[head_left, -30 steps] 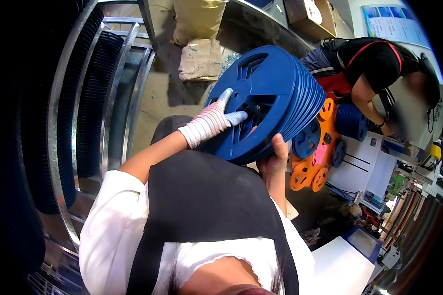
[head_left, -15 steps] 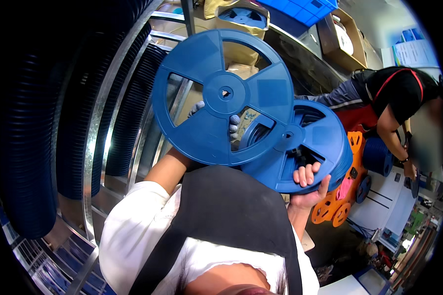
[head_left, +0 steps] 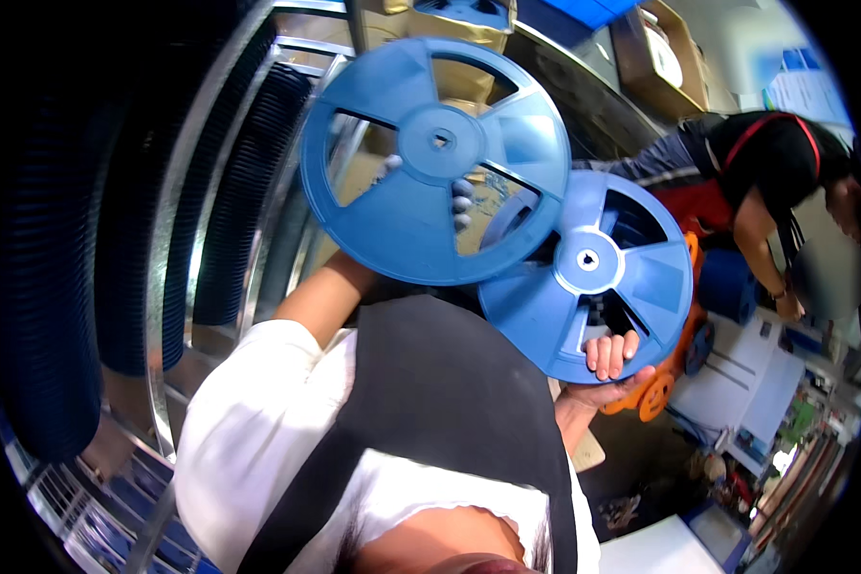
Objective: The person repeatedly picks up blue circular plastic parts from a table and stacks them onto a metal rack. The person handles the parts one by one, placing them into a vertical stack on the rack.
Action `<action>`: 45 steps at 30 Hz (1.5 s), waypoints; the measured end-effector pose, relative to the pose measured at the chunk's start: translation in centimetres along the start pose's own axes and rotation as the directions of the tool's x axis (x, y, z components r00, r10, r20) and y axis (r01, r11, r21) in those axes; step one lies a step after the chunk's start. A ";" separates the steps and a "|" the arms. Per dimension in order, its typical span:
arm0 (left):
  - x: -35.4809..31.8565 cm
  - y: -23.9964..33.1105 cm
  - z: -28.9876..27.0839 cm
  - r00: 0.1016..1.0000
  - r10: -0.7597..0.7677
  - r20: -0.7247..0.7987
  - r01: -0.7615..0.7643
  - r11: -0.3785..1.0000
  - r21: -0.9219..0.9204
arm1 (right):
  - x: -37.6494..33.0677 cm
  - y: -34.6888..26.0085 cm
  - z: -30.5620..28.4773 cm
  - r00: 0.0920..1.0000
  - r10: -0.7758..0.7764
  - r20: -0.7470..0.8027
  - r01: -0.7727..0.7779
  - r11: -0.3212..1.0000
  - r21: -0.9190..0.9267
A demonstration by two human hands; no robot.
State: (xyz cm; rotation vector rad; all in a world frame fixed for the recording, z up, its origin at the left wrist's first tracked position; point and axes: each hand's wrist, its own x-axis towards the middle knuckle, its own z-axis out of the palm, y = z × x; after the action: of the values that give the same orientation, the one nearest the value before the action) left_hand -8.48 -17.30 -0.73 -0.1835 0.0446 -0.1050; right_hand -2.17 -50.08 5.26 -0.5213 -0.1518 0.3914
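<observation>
A large blue plastic reel (head_left: pixel 429 225) with cut-out windows faces me at the upper middle. My left hand (head_left: pixel 461 203), in a grey glove, is behind it; fingertips show through two of its windows, closed on the reel, the palm hidden. To its right, a second blue reel (head_left: pixel 646 282) is partly overlapped by the first one's edge. My bare right hand (head_left: pixel 610 364) grips its lower rim, fingers curled through a window and thumb beneath. Something dark, too small to make out, shows inside that window.
A metal rack (head_left: pixel 193 220) with long rows of dark blue reels (head_left: pixel 48 277) stands at left. Beyond the reels are a cardboard box (head_left: pixel 652 62) and a blue crate (head_left: pixel 584 17). A co-worker (head_left: pixel 775 172) bends over at right, near orange plastic pieces (head_left: pixel 652 397) and a white cabinet (head_left: pixel 751 368).
The left reel has risen a little. The right reel has tilted to face me more squarely, moving up and to the right, with my right hand still gripping its rim.
</observation>
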 end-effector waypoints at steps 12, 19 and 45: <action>-1.7 6.8 -6.6 0.969 0.128 0.212 -0.183 0.947 0.265 | 0.2 1.1 -3.5 0.975 -0.101 0.197 0.107 0.994 -0.017; -2.1 3.9 -5.8 0.973 0.144 -0.181 -0.058 0.910 0.411 | 0.4 1.1 -1.7 0.981 -0.040 0.192 0.044 0.999 -0.016; 2.6 -1.5 0.8 0.994 -0.023 -0.110 0.083 0.813 0.577 | 3.8 1.0 6.7 0.895 0.317 -0.313 -0.382 0.907 -0.176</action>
State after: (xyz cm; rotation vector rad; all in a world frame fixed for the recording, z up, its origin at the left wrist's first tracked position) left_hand -5.99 -18.93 0.28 0.4401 0.1036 -0.1791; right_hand -0.67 -44.70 10.66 -0.8361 0.1764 0.6548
